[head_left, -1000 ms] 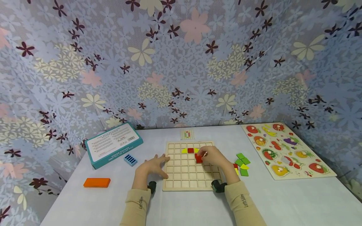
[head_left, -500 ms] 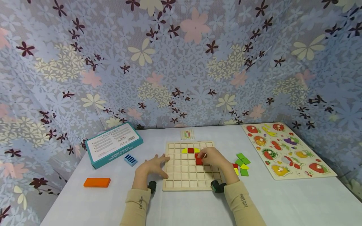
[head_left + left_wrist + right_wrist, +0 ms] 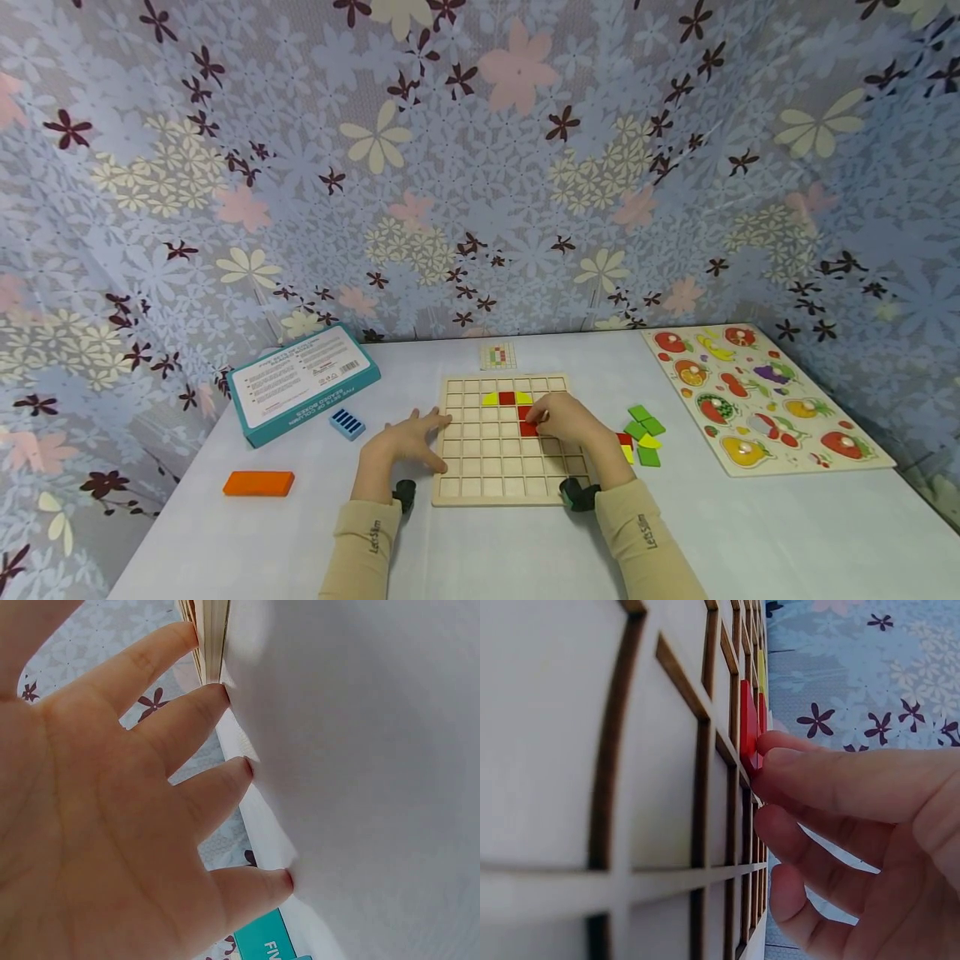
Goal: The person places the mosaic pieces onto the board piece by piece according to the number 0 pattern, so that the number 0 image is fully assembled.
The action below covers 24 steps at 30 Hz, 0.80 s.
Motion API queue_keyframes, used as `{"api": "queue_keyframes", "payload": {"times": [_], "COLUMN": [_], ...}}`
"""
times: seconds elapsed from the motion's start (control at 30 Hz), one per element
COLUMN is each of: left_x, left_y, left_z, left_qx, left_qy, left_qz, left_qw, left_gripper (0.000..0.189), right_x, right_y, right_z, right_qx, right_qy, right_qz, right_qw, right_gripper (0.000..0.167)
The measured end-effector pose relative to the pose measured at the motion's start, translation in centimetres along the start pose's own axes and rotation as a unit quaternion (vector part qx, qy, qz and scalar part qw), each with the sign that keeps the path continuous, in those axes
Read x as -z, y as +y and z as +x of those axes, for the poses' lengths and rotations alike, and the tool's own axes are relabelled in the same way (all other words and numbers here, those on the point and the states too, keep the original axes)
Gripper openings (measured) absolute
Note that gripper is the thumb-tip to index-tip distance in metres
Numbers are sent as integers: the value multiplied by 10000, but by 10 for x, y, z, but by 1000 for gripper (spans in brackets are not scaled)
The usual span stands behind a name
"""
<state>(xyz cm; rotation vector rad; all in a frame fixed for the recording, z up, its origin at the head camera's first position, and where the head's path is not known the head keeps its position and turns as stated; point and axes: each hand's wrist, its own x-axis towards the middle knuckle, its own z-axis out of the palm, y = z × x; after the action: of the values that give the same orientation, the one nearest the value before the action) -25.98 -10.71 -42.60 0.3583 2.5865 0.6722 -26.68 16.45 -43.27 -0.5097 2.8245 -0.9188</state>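
My right hand [image 3: 566,417] is over the upper right of a wooden grid board [image 3: 480,467], its thumb and forefinger together at a red square tile [image 3: 748,724]. That tile stands slightly proud of the grid in the right wrist view, and the fingertips hide part of it. Beyond it, a red tile [image 3: 507,398] lies between yellow curved tiles [image 3: 490,399] in an upper row. My left hand [image 3: 405,443] is spread at the board's left edge. In the left wrist view, fingertips [image 3: 214,694] touch the board's side and others rest on the white cloth.
Green tiles [image 3: 640,413], with yellow and red ones, lie loose right of the board. A small pattern card [image 3: 497,356] sits behind it. Leftward are a teal box [image 3: 303,383], a blue slotted block [image 3: 347,423] and an orange block [image 3: 258,483]. A fruit puzzle board [image 3: 757,408] lies far right.
My right hand has lowered slightly, its fingertips closer to the board at the red tiles. The left hand keeps its place at the board's edge.
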Motion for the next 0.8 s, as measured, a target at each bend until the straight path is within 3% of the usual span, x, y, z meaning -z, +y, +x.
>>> {"api": "queue_keyframes", "payload": {"times": [0.3, 0.53, 0.8], "left_x": [0, -1, -1], "left_y": [-1, -2, -2], "left_z": [1, 3, 4], "left_qx": [10, 3, 56], "left_qy": [-40, -27, -25], "left_qz": [-31, -24, 65], "left_qw": [10000, 10000, 10000], "left_gripper": [82, 82, 81], "right_x": [2, 16, 30], "right_y": [2, 15, 37], "right_z": [-2, -11, -21], "right_qx": [131, -242, -510], "right_qy": [-5, 37, 10], "right_qz": [231, 812, 902], "right_qw": [9996, 9964, 9946], "right_gripper": [16, 16, 13]}}
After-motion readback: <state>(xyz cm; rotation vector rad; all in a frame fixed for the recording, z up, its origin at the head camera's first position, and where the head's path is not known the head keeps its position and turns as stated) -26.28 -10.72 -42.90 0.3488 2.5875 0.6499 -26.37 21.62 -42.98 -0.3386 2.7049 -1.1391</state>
